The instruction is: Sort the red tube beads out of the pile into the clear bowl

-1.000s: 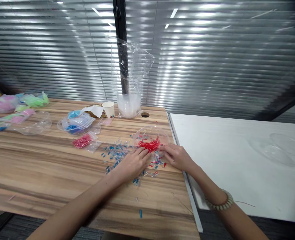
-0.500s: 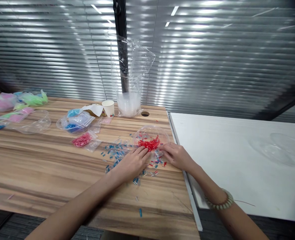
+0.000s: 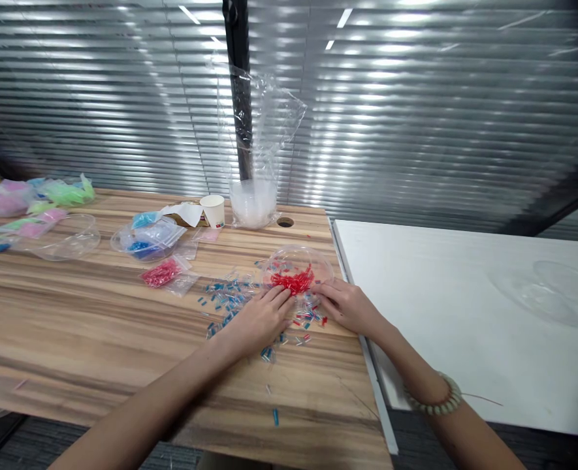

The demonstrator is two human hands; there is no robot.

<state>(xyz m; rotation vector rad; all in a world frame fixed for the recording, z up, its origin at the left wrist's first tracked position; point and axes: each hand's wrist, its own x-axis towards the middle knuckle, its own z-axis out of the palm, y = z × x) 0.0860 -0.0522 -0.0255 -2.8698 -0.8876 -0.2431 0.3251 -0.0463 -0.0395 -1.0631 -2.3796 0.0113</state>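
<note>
A clear plastic bowl [image 3: 324,266] stands near the table's right edge with a heap of red tube beads [image 3: 296,281] in it. My left hand [image 3: 264,316] reaches over the bowl's front side, its fingers stretched out, the tips touching the red beads. At the bowl's right front, my right hand [image 3: 345,303] has bent fingers drawn together at the rim; whatever is between them is hidden. Blue and clear tube beads [image 3: 227,297] lie loose left of the bowl. More mixed beads [image 3: 304,320], some red, are scattered between and below my hands.
Left stand a bag of pink beads [image 3: 160,273], a clear bowl [image 3: 122,243] with blue bead bags and a white paper cup [image 3: 213,211]. Bagged stacked bowls [image 3: 253,203] are behind. A white table [image 3: 430,313] adjoins on the right, with clear lids [image 3: 538,294] on it.
</note>
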